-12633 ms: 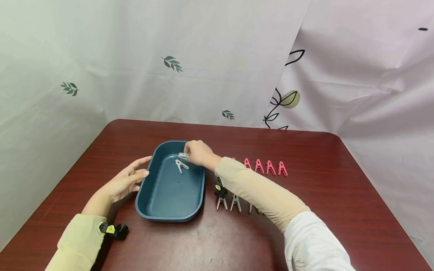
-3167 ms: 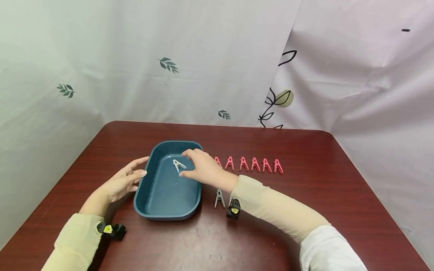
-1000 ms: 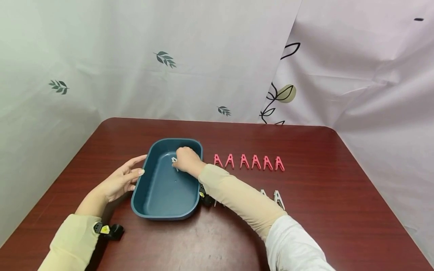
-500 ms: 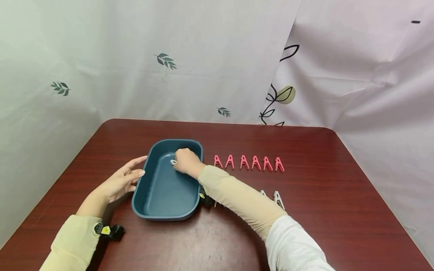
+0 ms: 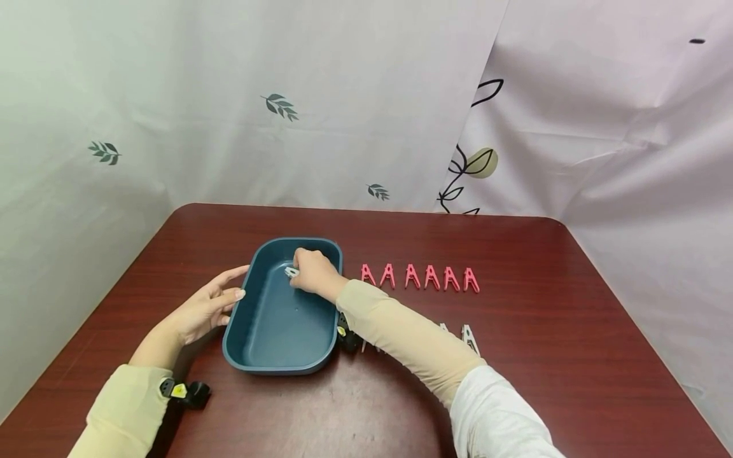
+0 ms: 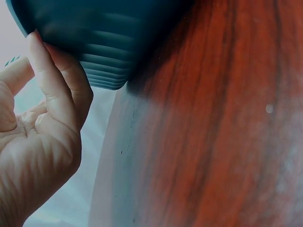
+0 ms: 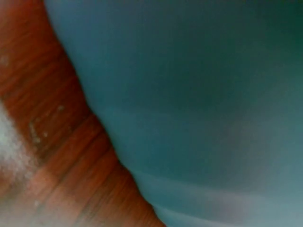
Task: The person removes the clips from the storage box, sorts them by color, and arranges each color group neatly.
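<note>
In the head view, my right hand point(image 5: 316, 273) reaches into a blue plastic bin point(image 5: 280, 369) and pinches a pale grey-white clothespin point(image 5: 291, 272) near the bin's far end. The fingers cover most of that clothespin. My left hand point(image 5: 203, 310) touches the bin's outer left side near the rim with fairly straight fingertips. The left wrist view shows the left hand point(image 6: 47, 123) with its fingertips against the bin's ribbed outer wall point(image 6: 106, 61). Only the blurred bin side point(image 7: 189, 118) and table fill the right wrist view; the right hand is out of sight there.
Several pink clothespins point(image 5: 432, 277) stand in a row right of the bin. Nearer lies a row of pale clothespins point(image 5: 470, 338), partly hidden by my right forearm. All rest on a dark red wooden table point(image 5: 544, 305), with a printed curtain point(image 5: 343, 127) behind.
About three seconds ago the right hand was spread above the clothespin in the bin; it now pinches it. Over the last second the clothespin has tilted between the fingers. The left hand stays.
</note>
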